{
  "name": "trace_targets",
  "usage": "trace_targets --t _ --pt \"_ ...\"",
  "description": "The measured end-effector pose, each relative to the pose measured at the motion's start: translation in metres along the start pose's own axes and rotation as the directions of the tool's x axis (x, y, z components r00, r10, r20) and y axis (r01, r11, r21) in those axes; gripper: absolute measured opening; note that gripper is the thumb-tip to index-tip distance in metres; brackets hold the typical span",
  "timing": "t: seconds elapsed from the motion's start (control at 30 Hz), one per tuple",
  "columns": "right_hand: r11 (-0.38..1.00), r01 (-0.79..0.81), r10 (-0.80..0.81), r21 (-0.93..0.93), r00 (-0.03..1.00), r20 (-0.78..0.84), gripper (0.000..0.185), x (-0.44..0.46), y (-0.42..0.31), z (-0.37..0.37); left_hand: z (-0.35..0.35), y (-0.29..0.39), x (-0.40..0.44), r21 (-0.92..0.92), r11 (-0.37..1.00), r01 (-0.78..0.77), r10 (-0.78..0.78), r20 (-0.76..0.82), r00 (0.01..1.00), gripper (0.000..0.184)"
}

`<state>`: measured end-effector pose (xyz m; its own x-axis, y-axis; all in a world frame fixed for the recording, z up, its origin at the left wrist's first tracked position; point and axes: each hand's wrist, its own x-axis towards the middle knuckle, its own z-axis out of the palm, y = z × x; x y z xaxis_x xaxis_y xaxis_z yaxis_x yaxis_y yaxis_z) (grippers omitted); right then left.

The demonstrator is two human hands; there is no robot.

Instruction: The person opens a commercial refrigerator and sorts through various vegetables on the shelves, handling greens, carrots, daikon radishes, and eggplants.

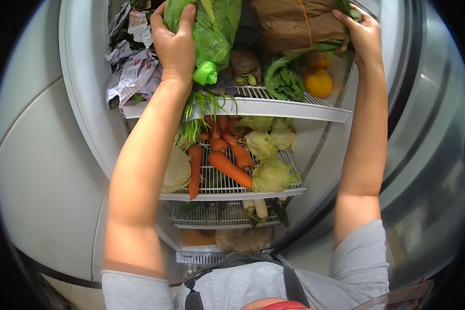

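Observation:
At the top left, my left hand (174,49) is closed round a green plastic bag (212,39), its thumb on the near side and a knotted end hanging down. At the top right, my right hand (362,36) grips the edge of a brown paper bundle (289,26), with green leaves at its fingertips. A stretched band crosses the bundle. Both are above the upper fridge shelf (268,107). Below the bundle are leafy greens (289,77) and oranges (319,83). Crumpled newspaper (134,72) lies beside my left wrist.
Thin green stalks (201,111) overhang the upper shelf's front edge. The wire shelf (232,197) below holds carrots (227,168), lettuces (274,174) and a pale cabbage (175,170). White radishes (260,208) lie lower down. The steel fridge door (434,155) stands at the right.

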<state>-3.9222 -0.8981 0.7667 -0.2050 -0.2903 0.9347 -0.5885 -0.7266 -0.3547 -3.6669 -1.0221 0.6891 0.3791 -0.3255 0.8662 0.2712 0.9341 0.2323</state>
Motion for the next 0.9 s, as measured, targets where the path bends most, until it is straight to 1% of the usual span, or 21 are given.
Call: trace_targets --t 0.03,0.07,0.13,0.17,0.2,0.23,0.27,0.3,0.33,0.4,0.43,0.47,0.5,0.57,0.6,0.63,0.67,0.73,0.8,0.83,0.9 --pt "0.997 0.033 -0.041 -0.069 0.992 -0.120 0.026 0.006 0.018 -0.020 -0.001 -0.002 0.001 0.015 0.999 -0.028 0.028 0.019 0.999 0.039" --pt "0.996 0.035 -0.045 -0.080 0.991 -0.125 0.026 -0.005 0.013 -0.024 -0.001 -0.001 0.001 0.004 1.000 -0.025 0.025 0.022 0.999 0.039" --pt "0.981 0.118 -0.170 -0.154 0.905 -0.390 0.029 -0.051 -0.009 -0.027 0.000 0.001 -0.003 0.195 0.973 -0.121 0.102 0.107 0.989 0.040" --pt "0.996 0.068 -0.086 -0.054 0.867 -0.490 0.026 -0.073 -0.019 -0.024 -0.001 0.003 -0.004 0.210 0.975 -0.066 0.022 0.204 0.979 0.061" --pt "0.998 0.028 0.008 0.054 0.817 -0.577 0.024 -0.095 -0.026 -0.019 0.001 0.002 -0.007 0.208 0.976 -0.064 0.019 0.210 0.978 0.061" --pt "0.979 0.045 0.084 0.197 0.796 -0.600 0.025 -0.116 -0.025 -0.012 0.005 -0.002 -0.010 0.388 0.901 -0.194 0.062 0.326 0.943 0.055" --pt "0.940 0.069 0.161 0.335 0.774 -0.613 0.026 -0.138 -0.021 -0.005 0.008 -0.005 -0.013 0.531 0.779 -0.335 0.081 0.445 0.892 0.050" --pt "0.896 0.002 0.278 0.445 0.777 -0.564 0.026 -0.160 -0.020 0.000 0.011 -0.007 -0.015 0.568 0.748 -0.344 -0.046 0.561 0.826 0.056" --pt "0.835 -0.066 0.391 0.546 0.770 -0.504 0.027 -0.182 -0.021 0.004 0.011 -0.007 -0.018 0.599 0.706 -0.379 -0.212 0.689 0.693 0.061" --pt "0.555 -0.332 0.740 0.763 0.616 -0.271 0.027 -0.221 -0.026 0.008 0.013 -0.008 -0.029 0.514 0.751 -0.414 -0.202 0.777 0.597 0.062" --pt "0.465 -0.349 0.779 0.814 0.598 -0.188 0.030 -0.241 -0.028 0.012 0.013 0.000 -0.033 0.512 0.752 -0.415 -0.205 0.780 0.592 0.062" --pt "0.368 -0.367 0.810 0.854 0.577 -0.101 0.032 -0.258 -0.031 0.016 0.010 0.015 -0.038 0.460 0.674 -0.577 0.000 0.782 0.624 0.058" --pt "0.300 -0.402 0.829 0.865 0.559 -0.028 0.034 -0.273 -0.036 0.017 0.004 0.032 -0.045 0.421 0.561 -0.713 0.200 0.767 0.610 0.054" --pt "0.133 -0.477 0.848 0.869 0.508 0.149 0.036 -0.294 -0.040 0.017 -0.021 0.069 -0.065 0.304 0.770 -0.561 0.204 0.715 0.668 0.044" --pt "0.118 -0.482 0.859 0.868 0.488 0.154 0.036 -0.305 -0.036 0.016 -0.039 0.082 -0.078 0.228 0.863 -0.451 0.188 0.684 0.705 0.041" --pt "0.070 -0.481 0.866 0.874 0.463 0.186 0.036 -0.317 -0.030 0.016 -0.057 0.088 -0.101 0.186 0.953 -0.238 0.094 0.566 0.819 0.039" --pt "0.022 -0.481 0.872 0.877 0.438 0.218 0.036 -0.329 -0.024 0.017 -0.076 0.090 -0.129 0.113 0.993 -0.017 -0.034 0.440 0.897 0.038" --pt "-0.020 -0.465 0.883 0.885 0.407 0.233 0.034 -0.346 -0.017 0.021 -0.105 0.088 -0.189 0.045 0.984 0.170 -0.176 0.254 0.951 0.046" --pt "-0.211 -0.460 0.850 0.862 0.350 0.394 0.036 -0.359 -0.011 0.025 -0.123 0.090 -0.237 0.022 0.912 0.410 -0.399 0.287 0.871 0.066" --pt "-0.307 -0.449 0.842 0.839 0.283 0.460 0.035 -0.366 -0.009 0.028 -0.121 0.090 -0.249 -0.014 0.869 0.495 -0.461 0.346 0.818 0.075" --pt "-0.355 -0.474 0.805 0.806 0.283 0.522 0.034 -0.384 0.005 0.040 -0.117 0.089 -0.266 -0.062 0.757 0.651 -0.566 0.437 0.700 0.092"
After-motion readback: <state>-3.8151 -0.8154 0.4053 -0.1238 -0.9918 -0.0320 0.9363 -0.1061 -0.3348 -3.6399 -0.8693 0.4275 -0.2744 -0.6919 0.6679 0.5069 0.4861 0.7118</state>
